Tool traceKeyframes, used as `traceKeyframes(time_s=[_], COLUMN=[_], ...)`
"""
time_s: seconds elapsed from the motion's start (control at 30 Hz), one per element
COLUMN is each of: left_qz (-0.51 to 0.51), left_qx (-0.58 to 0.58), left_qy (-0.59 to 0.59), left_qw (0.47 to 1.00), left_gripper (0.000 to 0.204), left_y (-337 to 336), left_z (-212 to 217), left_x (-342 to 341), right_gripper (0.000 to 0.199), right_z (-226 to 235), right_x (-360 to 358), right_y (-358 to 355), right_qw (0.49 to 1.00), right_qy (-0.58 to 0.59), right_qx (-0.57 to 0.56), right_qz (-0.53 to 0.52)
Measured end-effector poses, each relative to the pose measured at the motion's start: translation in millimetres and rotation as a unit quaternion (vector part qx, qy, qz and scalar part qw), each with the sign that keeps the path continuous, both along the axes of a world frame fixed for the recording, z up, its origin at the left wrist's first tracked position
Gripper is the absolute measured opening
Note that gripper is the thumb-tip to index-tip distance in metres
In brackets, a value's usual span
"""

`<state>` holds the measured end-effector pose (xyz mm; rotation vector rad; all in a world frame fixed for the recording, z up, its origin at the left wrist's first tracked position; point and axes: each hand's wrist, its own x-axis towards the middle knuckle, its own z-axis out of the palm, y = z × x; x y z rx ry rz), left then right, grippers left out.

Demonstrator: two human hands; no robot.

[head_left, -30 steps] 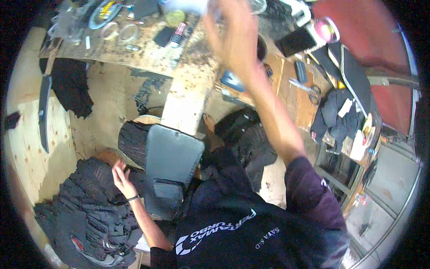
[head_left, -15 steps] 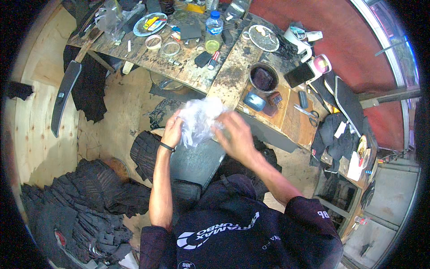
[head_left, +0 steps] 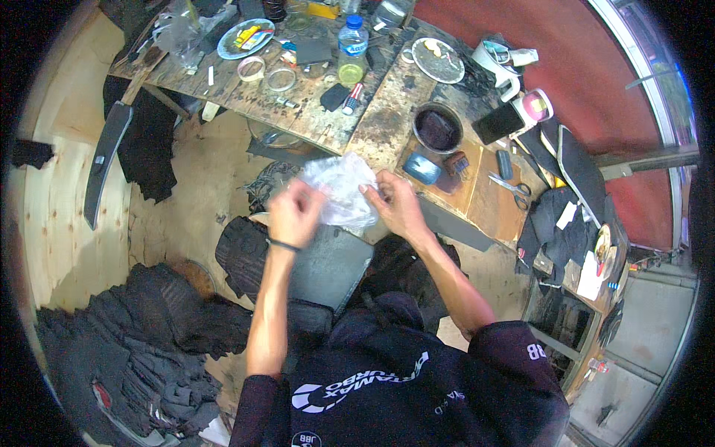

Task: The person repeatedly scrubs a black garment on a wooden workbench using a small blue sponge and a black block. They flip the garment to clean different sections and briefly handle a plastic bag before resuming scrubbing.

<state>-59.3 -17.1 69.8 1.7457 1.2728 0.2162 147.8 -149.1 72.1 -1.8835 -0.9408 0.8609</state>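
A crumpled clear plastic bag is stretched between my two hands, in front of the workbench's near edge. My right hand pinches the bag's right side between thumb and fingers. At its left side, my left hand is closed with curled fingers on the bag's edge, slightly blurred by motion. A dark band circles my left wrist. Under the bag lies a dark grey flat panel, partly covered by my arms. Whatever may be inside the bag cannot be made out.
On the wooden workbench stand a water bottle, a dark bowl, a blue plate and a white plate. Scissors and a phone lie at right. Black material is heaped at lower left.
My right hand has gone from open and blurred beside the bag to pinching its right side. My left hand has turned and curled, and the bag is spread wider.
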Motion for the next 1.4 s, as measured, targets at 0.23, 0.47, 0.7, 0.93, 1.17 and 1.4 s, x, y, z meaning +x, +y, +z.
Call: traceKeyframes(time_s=[0.23,0.47,0.7,0.93,1.17,1.4], left_qz=[0.113,0.151,0.194,0.236,0.157,0.131], left_qx=[-0.316,-0.134,-0.004,-0.018,0.089,0.06], left_qy=[-0.293,-0.256,-0.248,-0.28,-0.228,-0.276], left_qw=[0.895,0.945,0.949,0.93,0.957,0.95], left_gripper=[0.026,0.018,0.022,0.029,0.035,0.026], left_y=[-13,10,10,5,-16,-31], left_z=[-49,-55,-46,-68,-64,-61], left_x=[21,42,76,84,104,107], right_gripper=[0.022,0.043,0.045,0.032,0.022,0.017], right_z=[-30,3,-37,-77,0,72], right_x=[17,115,192,189,195,93], right_y=[-1,-35,-33,-9,-43,-118], right_qw=[0.996,0.986,0.95,0.922,0.954,0.967], right_qy=[-0.068,-0.132,0.129,0.174,0.126,0.217], right_qx=[0.022,0.102,-0.093,0.042,0.127,0.036], right_qz=[-0.043,-0.005,-0.271,-0.344,-0.242,-0.126])
